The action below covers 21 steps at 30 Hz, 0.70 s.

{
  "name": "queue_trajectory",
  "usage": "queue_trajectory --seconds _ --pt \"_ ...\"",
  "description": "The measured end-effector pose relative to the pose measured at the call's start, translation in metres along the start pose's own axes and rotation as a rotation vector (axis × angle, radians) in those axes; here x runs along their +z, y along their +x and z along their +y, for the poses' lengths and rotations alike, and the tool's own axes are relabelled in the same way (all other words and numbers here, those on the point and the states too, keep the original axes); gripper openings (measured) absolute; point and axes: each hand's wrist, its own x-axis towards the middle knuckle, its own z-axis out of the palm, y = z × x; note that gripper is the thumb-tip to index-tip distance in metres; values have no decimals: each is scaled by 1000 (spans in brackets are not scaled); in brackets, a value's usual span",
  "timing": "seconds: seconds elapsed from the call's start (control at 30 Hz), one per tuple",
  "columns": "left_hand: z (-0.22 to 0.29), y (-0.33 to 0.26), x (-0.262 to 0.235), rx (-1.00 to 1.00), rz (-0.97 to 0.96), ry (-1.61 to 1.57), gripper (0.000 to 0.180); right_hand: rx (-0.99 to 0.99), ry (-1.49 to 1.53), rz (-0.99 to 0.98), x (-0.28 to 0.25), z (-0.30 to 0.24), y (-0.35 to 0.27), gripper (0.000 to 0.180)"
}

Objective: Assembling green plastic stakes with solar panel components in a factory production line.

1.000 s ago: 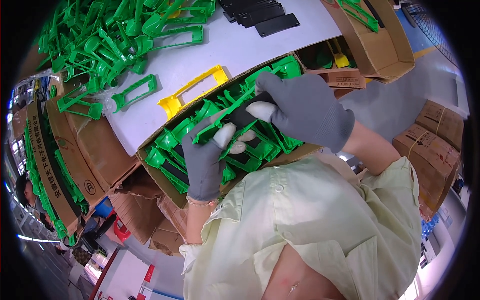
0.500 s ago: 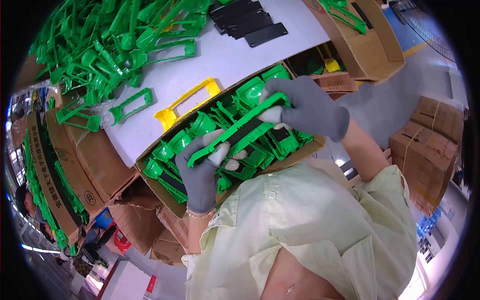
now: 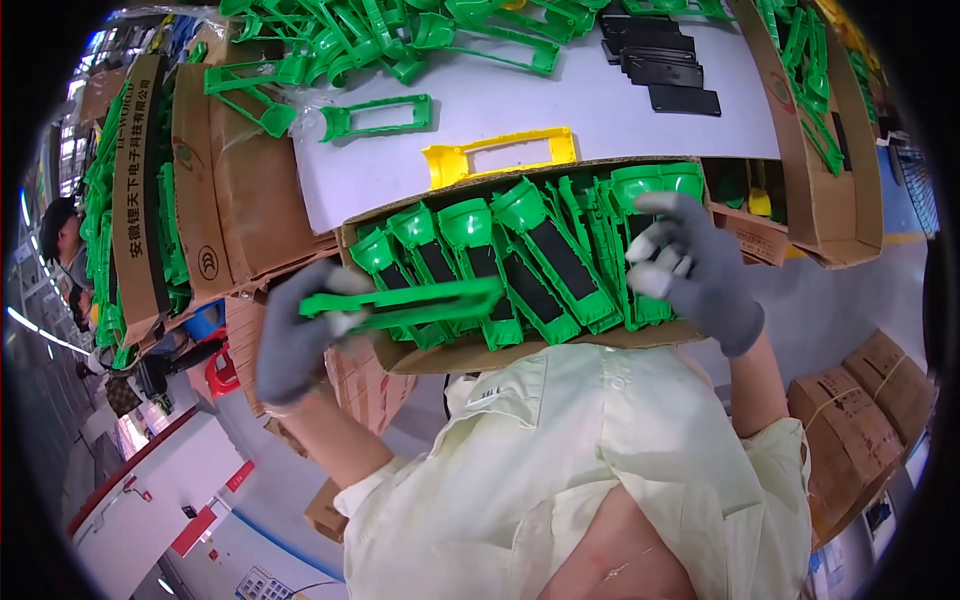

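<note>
My left hand, in a grey glove with pale fingertips, grips one end of a green plastic housing, slightly smeared by motion. The piece is held out to the right, above the left part of an open cardboard box. Inside that box stand several green lamp-shaped housings with black panels set into them, round ends at the far side. Over the box's right end hovers my right hand, gloved alike, its fingers loosely bent and apart with nothing between them.
On the white table beyond the box lie a yellow frame, a green frame, a heap of green parts and several black plates. Cardboard cartons with green parts flank the table; closed cartons stand at right.
The green housing has left my right hand and swung left and level in my left hand. My right hand has moved apart from it. The view has turned, so the scene appears shifted.
</note>
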Motion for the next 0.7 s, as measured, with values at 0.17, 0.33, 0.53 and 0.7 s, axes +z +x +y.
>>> queue_trajectory --seconds 0.17,0.33,0.53,0.7 --pt "-2 42 -27 -179 -91 379 16 24 23 12 -8 -11 9 57" --pt "-3 82 -43 60 106 544 27 -66 -171 189 -37 0 26 40" --pt "-36 226 -85 95 466 271 48 -320 -530 411 -96 35 95 26" --pt "-26 244 -53 161 412 571 50 -510 -887 415 -103 49 114 30"
